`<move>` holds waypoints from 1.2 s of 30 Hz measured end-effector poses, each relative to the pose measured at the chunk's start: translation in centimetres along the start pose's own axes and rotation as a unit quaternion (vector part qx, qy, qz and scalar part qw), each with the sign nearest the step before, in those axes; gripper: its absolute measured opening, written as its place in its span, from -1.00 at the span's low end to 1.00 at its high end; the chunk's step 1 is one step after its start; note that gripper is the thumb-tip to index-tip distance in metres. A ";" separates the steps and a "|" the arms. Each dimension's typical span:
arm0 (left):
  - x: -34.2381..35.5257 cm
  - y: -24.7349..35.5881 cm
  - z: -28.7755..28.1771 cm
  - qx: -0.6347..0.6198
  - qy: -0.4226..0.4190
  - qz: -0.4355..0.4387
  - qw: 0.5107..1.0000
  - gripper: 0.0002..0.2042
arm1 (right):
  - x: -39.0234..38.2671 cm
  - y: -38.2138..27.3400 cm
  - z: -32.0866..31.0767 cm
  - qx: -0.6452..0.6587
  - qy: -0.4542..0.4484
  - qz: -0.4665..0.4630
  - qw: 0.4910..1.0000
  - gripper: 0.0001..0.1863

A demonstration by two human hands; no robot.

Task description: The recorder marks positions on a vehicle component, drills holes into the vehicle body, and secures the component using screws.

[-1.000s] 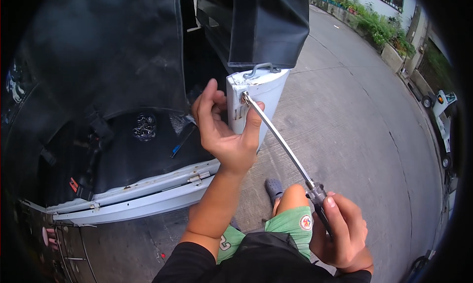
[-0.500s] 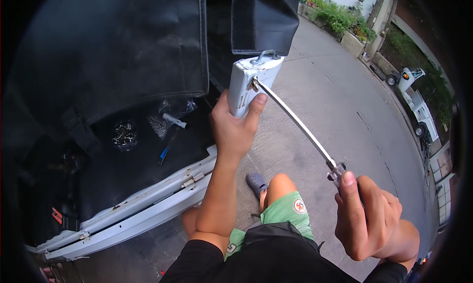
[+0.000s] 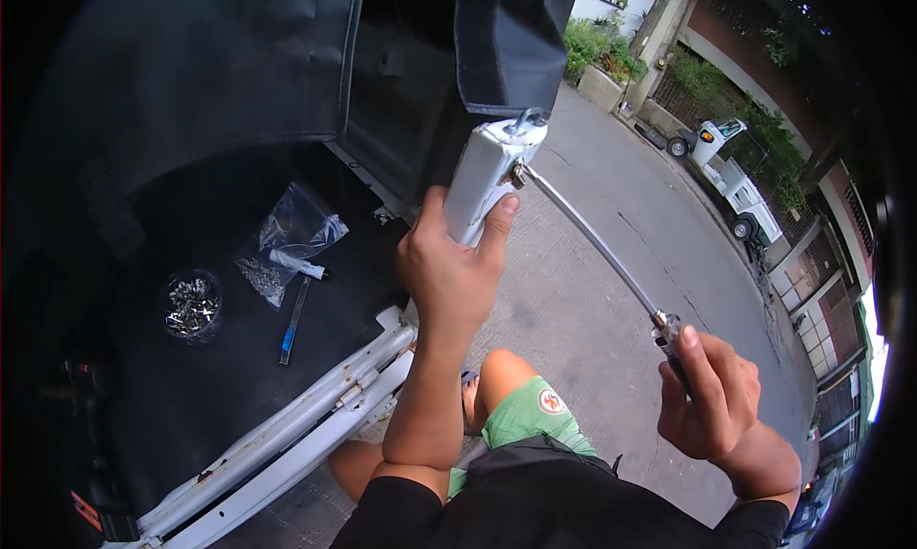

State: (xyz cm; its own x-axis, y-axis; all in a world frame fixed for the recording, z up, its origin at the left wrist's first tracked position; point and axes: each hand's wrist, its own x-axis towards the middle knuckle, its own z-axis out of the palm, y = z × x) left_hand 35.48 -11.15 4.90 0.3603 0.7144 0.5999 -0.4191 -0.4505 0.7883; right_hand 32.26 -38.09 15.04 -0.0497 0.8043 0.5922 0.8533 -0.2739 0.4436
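My left hand (image 3: 451,262) is wrapped round a white metal post (image 3: 480,174) with chipped paint, its thumb on the right side. A bent metal loop (image 3: 522,121) sticks up from the post's top. On the post's right face is a small metal fastener (image 3: 518,178). My right hand (image 3: 712,396) grips the handle of a long-shafted screwdriver (image 3: 600,239), thumb laid along the handle. The screwdriver's tip meets the post at the fastener; the exact contact is too small to make out.
On the black surface at left lie a round tub of small metal parts (image 3: 192,305), a clear plastic bag (image 3: 298,226), a bag of small screws (image 3: 261,281), a white tube (image 3: 298,265) and a blue-ended tool (image 3: 294,322). A black cover (image 3: 509,47) hangs behind the post. White vehicle (image 3: 740,191) across the road.
The whole view has shifted, showing more of the tub and bags. My left hand still holds the post, and the screwdriver's tip stays at the fastener. The right hand's grip has turned slightly.
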 end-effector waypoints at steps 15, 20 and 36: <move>-0.2 -0.3 -0.1 0.031 0.021 0.016 0.999 -0.55 | 3.8 -1.0 -4.0 0.024 -0.061 0.044 0.997 -0.41; 0.0 -0.1 -0.3 0.015 0.019 0.011 1.000 -0.56 | 2.6 -0.2 -2.4 -0.035 -0.028 -0.028 0.999 -0.42; 0.2 -1.3 -1.2 -0.006 -0.037 0.013 0.999 -0.50 | 2.6 -0.1 -2.8 -0.090 -0.085 0.000 0.992 -0.38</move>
State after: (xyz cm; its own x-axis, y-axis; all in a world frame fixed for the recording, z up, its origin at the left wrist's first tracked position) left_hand 35.09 -9.76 3.87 0.4100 0.6612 0.6282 -0.4389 -0.4608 0.7714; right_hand 30.60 -37.48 18.46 0.0525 0.8776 0.4765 0.7455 -0.3519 0.5660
